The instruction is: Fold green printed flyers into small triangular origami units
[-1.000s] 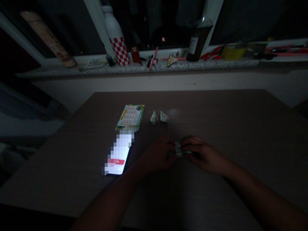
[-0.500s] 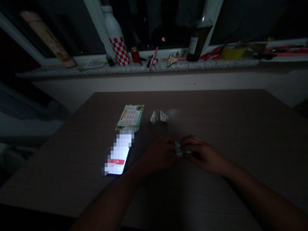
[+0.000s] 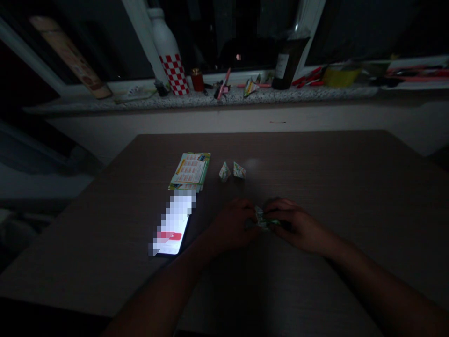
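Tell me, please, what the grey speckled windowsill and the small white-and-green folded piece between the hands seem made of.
The windowsill looks like granite or a similar composite, given its dense flecks; finish unclear. The folded piece is probably thin printed paper, given its angular edges and coloured patches; too dim to judge gloss.

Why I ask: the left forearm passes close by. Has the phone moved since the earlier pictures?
No. Judged against the far edge of the table, the phone lies where it did, with no visible shift.
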Tool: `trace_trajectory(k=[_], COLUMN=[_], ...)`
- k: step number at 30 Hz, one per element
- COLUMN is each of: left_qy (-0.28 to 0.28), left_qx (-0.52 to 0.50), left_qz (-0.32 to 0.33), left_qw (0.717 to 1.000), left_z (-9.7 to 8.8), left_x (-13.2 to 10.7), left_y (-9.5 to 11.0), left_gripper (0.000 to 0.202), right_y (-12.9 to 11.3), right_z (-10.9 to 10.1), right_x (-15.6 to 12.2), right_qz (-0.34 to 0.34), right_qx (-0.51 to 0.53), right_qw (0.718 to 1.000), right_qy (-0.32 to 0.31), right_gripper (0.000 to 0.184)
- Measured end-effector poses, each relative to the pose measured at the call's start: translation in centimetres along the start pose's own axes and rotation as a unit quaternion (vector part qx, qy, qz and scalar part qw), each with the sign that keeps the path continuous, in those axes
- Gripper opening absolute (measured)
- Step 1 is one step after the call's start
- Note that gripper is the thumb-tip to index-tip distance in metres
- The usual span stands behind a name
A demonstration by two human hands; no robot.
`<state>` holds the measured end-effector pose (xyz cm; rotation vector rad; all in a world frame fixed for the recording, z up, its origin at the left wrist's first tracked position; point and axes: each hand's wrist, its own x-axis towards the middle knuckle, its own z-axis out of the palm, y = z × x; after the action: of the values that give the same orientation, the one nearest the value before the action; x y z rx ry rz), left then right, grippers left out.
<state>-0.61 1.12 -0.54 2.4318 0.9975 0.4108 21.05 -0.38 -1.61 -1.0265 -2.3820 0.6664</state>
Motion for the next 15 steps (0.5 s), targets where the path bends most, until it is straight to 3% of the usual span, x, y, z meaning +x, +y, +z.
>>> trace_trajectory(k=[15], left_qy=[0.011], left_qx=[0.022], left_qz=[0.007], left_qw=[1.0], left_z=[0.28], left_x=[-0.05], left_y=[-0.02], left_gripper=[0.016], right_y=[0.2], right_z=[-0.01], right_x=[-0.05], right_qz=[-0.002], right_qx=[-0.007], right_qw=[1.0], right_qy=[-0.005], right_gripper=[0.02])
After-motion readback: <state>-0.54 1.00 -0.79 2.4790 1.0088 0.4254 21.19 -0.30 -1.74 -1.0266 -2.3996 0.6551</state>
